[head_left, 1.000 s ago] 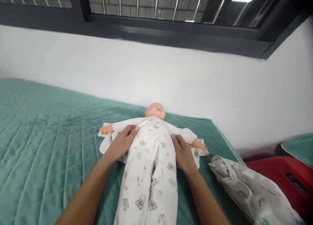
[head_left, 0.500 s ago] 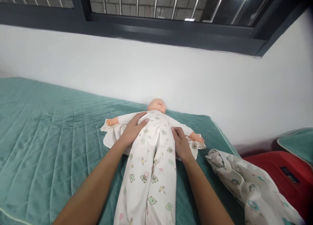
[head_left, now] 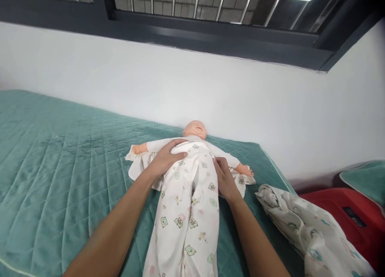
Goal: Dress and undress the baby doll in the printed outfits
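A baby doll lies on its back, head toward the wall and arms spread to the sides. White baby pants printed with green bears cover its front up to near the chest, over a white top. My left hand rests on the upper left edge of the pants, fingers stretched and thumb apart on the cloth. At the opposite edge, my right hand has its fingers bent in against the pants; the fingertips are partly hidden. Light cloth is spread under the doll's arms.
A green quilted mat lies beneath the doll. Crumpled printed baby clothing sits at the right, beside a red case. Behind is a white wall below a dark window frame.
The view has shifted slightly. My left thumb lies a little further in over the top of the pants; my right hand keeps its place at their other edge.
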`<state>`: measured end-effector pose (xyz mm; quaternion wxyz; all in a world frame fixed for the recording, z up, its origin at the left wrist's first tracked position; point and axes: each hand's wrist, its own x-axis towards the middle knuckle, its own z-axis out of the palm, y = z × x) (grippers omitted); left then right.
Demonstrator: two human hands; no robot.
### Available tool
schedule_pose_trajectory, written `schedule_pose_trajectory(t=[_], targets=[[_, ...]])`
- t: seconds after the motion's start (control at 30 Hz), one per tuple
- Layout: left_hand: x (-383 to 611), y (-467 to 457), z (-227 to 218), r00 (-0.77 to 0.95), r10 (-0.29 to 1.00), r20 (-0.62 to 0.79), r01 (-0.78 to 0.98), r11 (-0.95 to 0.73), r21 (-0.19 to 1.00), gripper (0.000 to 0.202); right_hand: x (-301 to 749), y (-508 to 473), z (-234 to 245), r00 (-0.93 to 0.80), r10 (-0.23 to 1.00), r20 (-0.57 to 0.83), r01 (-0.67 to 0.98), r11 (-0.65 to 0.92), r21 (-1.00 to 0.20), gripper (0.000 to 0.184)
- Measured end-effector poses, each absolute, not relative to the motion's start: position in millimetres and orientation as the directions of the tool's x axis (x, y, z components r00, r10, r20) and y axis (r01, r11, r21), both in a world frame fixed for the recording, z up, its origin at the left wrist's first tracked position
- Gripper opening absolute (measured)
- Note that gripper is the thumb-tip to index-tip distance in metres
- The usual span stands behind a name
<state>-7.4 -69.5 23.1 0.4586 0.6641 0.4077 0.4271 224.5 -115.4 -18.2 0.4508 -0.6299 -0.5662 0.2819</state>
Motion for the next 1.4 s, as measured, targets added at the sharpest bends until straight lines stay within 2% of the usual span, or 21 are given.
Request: schedule_pose_trajectory(t=[0.37,0.7,0.83,0.9,0.97,1.07,1.17,1.23,1.4], targets=[[-4.1,-71.6,18.4,0.244,0.948,0.205,0.154,-0.247,0.957,0.031,224.1,-117.5,-14.9,0.190,0.968,0.163,0.481,0.053,-0.875,0.036],[-0.2,-80.7,11.4,0.171,0.921,0.349,0.148,-0.374,0.916,0.014,222.6,-118.2,-13.7,0.285,0.941,0.182,0.522,0.007,-0.853,0.039],[1.8,-82.8,10.6,0.154,0.907,0.393,0.153,-0.415,0.897,0.011,223.4,-120.3,-8.3,0.374,0.883,0.284,0.581,0.016,-0.814,0.040],[2.6,-83.4,10.3,0.149,0.898,0.415,0.150,-0.435,0.888,0.012,220.2,-122.5,-4.1,0.390,0.842,0.373,0.568,0.099,-0.817,0.035],[3.2,-83.8,9.6,0.162,0.879,0.448,0.124,-0.468,0.875,0.015,213.3,-125.9,0.1,0.331,0.834,0.442,0.514,0.234,-0.825,0.032],[4.1,-84.1,8.0,0.197,0.838,0.509,0.070,-0.530,0.845,0.019,200.5,-131.6,4.9,0.138,0.867,0.478,0.447,0.376,-0.812,0.033],[5.4,-84.2,6.3,0.223,0.803,0.553,0.074,-0.579,0.812,0.022,193.4,-134.9,7.7,-0.028,0.902,0.431,0.500,0.386,-0.775,0.050],[6.5,-84.4,5.2,0.238,0.782,0.576,0.104,-0.610,0.785,0.024,193.3,-135.2,8.7,-0.074,0.915,0.397,0.543,0.371,-0.753,0.058],[8.9,-86.3,3.2,0.252,0.709,0.659,0.162,-0.702,0.694,0.025,197.3,-133.7,8.9,-0.091,0.919,0.385,0.570,0.365,-0.736,0.054]])
